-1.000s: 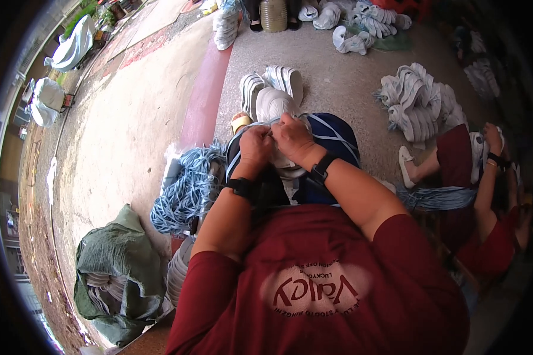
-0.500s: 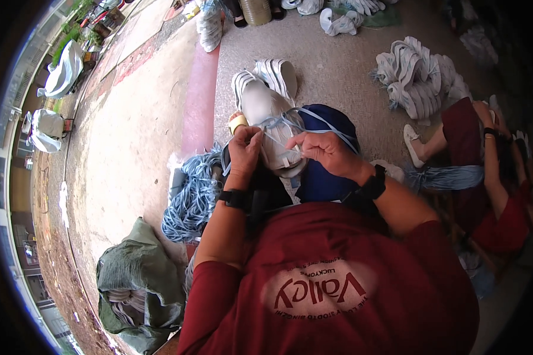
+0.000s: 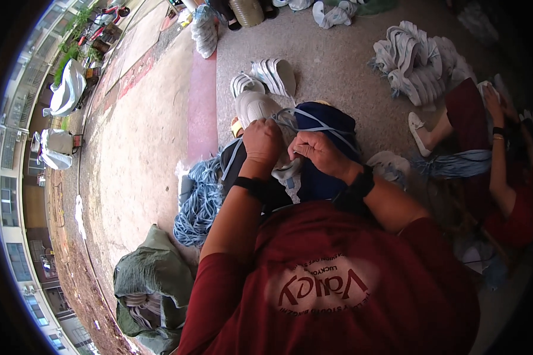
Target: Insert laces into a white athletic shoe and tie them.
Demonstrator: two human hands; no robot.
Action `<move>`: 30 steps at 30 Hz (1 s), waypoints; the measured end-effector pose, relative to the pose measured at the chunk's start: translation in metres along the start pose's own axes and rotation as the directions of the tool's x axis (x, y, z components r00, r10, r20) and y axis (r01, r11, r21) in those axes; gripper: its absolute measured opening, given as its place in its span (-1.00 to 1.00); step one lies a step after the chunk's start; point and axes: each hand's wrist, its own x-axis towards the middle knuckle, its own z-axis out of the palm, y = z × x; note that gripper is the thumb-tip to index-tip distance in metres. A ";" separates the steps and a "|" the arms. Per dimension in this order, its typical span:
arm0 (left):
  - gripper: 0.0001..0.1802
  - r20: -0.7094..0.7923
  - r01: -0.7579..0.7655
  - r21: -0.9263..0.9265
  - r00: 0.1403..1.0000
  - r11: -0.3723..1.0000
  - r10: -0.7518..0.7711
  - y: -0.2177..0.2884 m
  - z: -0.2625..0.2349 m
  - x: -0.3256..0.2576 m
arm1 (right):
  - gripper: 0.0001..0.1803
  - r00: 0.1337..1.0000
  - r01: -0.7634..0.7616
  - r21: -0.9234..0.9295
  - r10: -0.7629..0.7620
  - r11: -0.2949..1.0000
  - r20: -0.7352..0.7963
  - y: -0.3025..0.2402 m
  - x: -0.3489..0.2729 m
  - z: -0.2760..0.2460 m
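left hand [image 3: 263, 142] hides part of a pale shoe [image 3: 255, 106].

A matt, ribbed pale shoe [image 3: 253, 106] is pictured with piled cloth laces [image 3: 196, 206], a crumpled cloth sack [image 3: 154, 253] and rough concrete floor [image 3: 331, 74].

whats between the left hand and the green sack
In the head view, part of the dark lap, then a tangle of light-blue strips, lie between the left hand and the green sack.

The left hand [image 3: 263, 142] and right hand [image 3: 320, 149], fingers [image 3: 298, 142] curled, are over a pale shoe piece [image 3: 254, 105]; blue laces [image 3: 198, 207] lie bundled at left, 2 white stacks [image 3: 275, 77] beyond.
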 end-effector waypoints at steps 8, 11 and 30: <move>-0.88 0.100 0.066 0.276 0.990 0.959 -0.097 -0.116 -0.063 -0.137 | -0.91 0.952 -0.237 -0.838 -0.053 0.491 -0.301 0.048 -0.138 -0.129; -0.83 0.310 0.536 0.655 0.453 0.533 -0.836 -0.207 -0.123 -0.275 | -0.94 0.795 -0.606 -0.762 0.178 0.228 -0.580 0.072 -0.262 -0.173; -0.74 0.016 0.173 -0.241 0.985 0.955 -0.174 -0.078 -0.035 -0.052 | -0.69 0.990 0.060 -0.676 -0.129 0.734 -0.053 0.024 0.057 -0.004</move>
